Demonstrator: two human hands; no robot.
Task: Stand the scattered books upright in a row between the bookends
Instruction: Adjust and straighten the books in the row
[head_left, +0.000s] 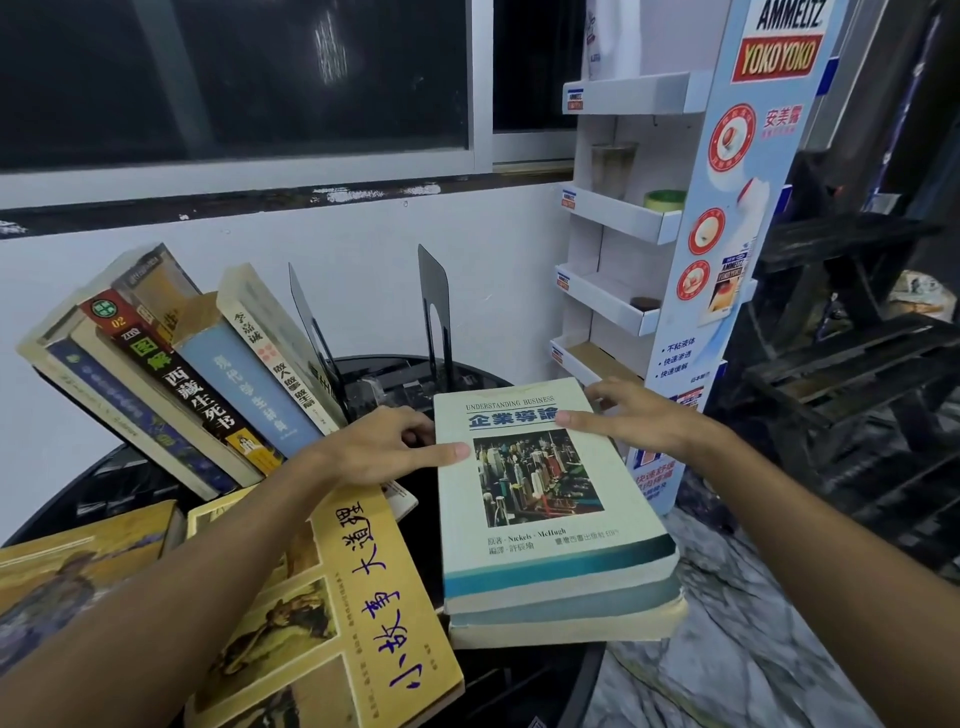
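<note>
A thick pale-green book (545, 535) titled "Understanding Business" lies flat on another thick book (571, 621) at the table's right side. My left hand (395, 441) grips its far left edge, thumb on the cover. My right hand (623, 415) grips its far right corner, thumb on the cover too. Two black metal bookends (317, 322) (435, 306) stand behind, with a gap between them. Several books (197, 374) lean in a row to the left of the left bookend. A yellow book (332, 613) lies flat under my left forearm.
The round black table (104, 483) stands against a white wall below a dark window. Another brownish book (67, 577) lies flat at the left. A white cardboard display rack (623, 223) stands to the right. Dark wooden shelving (852, 374) fills the far right over a marbled floor.
</note>
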